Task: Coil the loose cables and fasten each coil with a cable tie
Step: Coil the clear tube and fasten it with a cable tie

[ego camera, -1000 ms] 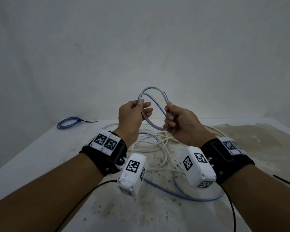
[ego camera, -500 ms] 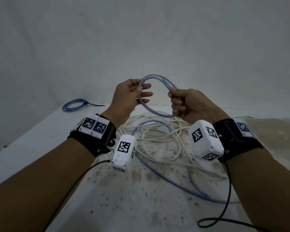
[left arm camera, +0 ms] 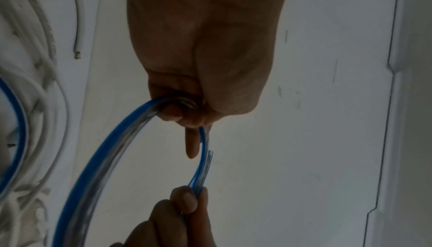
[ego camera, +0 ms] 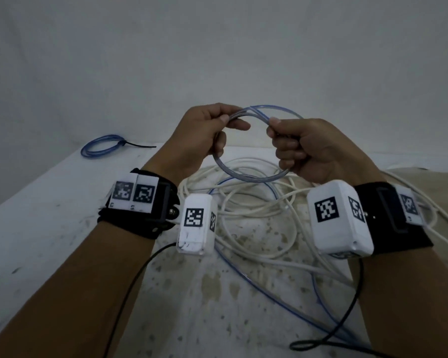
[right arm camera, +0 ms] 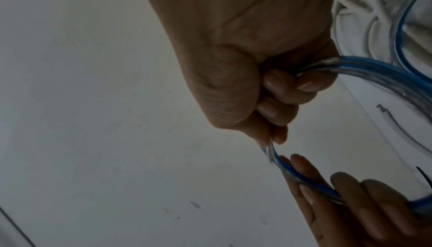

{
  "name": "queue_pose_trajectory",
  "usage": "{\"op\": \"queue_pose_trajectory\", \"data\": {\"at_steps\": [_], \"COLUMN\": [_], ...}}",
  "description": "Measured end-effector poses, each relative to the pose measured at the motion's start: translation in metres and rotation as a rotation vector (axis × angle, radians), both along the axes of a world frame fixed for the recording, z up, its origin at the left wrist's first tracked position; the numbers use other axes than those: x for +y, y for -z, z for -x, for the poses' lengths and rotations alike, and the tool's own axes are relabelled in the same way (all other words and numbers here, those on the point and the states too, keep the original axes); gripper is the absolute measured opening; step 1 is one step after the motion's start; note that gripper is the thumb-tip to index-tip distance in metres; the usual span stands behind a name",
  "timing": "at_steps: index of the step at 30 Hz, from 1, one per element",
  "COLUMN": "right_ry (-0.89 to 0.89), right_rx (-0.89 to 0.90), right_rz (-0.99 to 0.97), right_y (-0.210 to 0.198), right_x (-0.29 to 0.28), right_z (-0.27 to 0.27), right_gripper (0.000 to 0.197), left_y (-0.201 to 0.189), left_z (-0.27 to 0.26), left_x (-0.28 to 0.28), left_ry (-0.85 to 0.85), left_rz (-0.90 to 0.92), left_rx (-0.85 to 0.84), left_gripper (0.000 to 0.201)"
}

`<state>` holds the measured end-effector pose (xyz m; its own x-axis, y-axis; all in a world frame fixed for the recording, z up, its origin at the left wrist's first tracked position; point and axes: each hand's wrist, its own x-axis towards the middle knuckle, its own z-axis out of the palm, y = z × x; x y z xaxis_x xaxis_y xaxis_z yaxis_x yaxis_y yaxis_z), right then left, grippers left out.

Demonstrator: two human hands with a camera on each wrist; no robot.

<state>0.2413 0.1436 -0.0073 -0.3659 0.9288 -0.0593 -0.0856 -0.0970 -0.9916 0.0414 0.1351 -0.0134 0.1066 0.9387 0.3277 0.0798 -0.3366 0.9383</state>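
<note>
Left hand point(ego camera: 204, 135) and right hand point(ego camera: 313, 148) each grip the clear blue-striped plastic cable point(ego camera: 254, 177), raised at frame centre; its loop has rounded out since a second ago, another turn forming, untied.

Over the last second the loop of clear blue-striped cable point(ego camera: 254, 177) opened from a crossed figure-eight into one round ring. The left hand point(ego camera: 199, 135) and right hand point(ego camera: 311, 148) drew apart to its opposite sides and turned it flatter, and the view tilted down toward the desk point(ego camera: 49, 228).
</note>
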Motion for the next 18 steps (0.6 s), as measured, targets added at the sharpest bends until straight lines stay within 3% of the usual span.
{"op": "queue_pose_trajectory", "data": {"at_steps": [5, 12, 18], "right_ry": [-0.047, -0.072, -0.098], "right_rx": [0.132, 0.155, 0.169], "right_rz": [0.040, 0.069, 0.100], "right_y": [-0.0033, 0.0005, 0.0035], "right_x": [0.0038, 0.0012, -0.0013], "right_z": [0.0002, 0.0035, 0.0022], "right_gripper": [0.027, 0.024, 0.021], "left_y": [-0.0059, -0.0055, -0.0110], "left_z": [-0.0024, -0.0063, -0.0076], "left_x": [0.0028, 0.0021, -0.0054], "left_ry": [0.000, -0.095, -0.034], "left_rz": [-0.001, -0.151, -0.115], "left_rx": [0.065, 0.147, 0.240], "left_gripper": [0.039, 0.020, 0.027]}}
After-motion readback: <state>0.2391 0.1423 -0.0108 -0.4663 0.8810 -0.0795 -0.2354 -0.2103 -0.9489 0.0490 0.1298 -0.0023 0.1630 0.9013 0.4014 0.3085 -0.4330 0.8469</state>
